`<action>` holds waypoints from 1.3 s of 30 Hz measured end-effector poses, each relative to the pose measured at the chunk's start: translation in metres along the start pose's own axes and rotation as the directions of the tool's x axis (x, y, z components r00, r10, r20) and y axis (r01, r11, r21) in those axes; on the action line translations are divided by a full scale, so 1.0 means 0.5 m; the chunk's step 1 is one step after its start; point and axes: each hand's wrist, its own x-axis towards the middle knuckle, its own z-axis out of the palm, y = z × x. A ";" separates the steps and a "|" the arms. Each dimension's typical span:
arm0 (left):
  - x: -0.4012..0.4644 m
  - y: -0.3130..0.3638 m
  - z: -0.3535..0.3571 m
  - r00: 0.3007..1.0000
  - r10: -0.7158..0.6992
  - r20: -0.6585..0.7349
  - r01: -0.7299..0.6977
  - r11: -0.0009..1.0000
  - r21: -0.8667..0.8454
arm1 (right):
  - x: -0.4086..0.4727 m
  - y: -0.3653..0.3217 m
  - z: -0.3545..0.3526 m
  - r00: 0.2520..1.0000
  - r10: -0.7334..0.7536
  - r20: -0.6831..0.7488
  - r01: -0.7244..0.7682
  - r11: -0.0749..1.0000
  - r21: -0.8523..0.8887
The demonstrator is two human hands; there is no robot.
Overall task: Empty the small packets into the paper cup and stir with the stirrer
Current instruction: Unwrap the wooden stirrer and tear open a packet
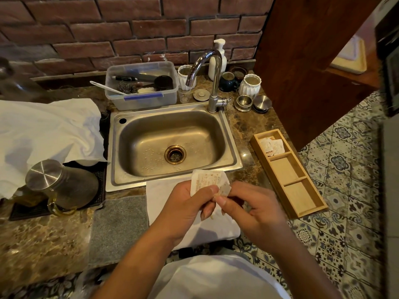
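Packet (208,180) being pinched at both ends, just above the near rim of the sink (234,147): left hand (190,208) gripping the body between thumb and curled fingers (207,189), right hand (252,212) pinching the torn corner. Judging by that, still opening, nothing emptied yet. Paper cup and stirrer not showing anywhere (possibly hidden under the hands, cannot tell), so pouring and stirring remaining. More packets waiting in the far compartment of the wooden tray (311,195), lying on the tabletop (43,238) to the right. White towel (159,195) lying beneath the hands; steel kettle (62,184) sitting well apart on the left. Nothing blocking the tray.
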 end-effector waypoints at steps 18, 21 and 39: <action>-0.007 0.038 0.008 1.000 -0.003 0.021 -0.002 0.972 0.237 | 0.014 0.001 -0.023 0.963 0.171 0.210 -0.191 0.978 0.079; -0.009 0.042 0.008 0.999 -0.008 0.042 -0.003 0.966 0.257 | 0.017 0.003 -0.023 0.960 0.168 0.223 -0.195 0.976 0.102; 0.004 0.017 0.000 1.000 -0.016 -0.016 0.019 0.980 0.196 | 0.018 0.026 -0.011 0.996 0.003 0.092 0.013 0.985 -0.174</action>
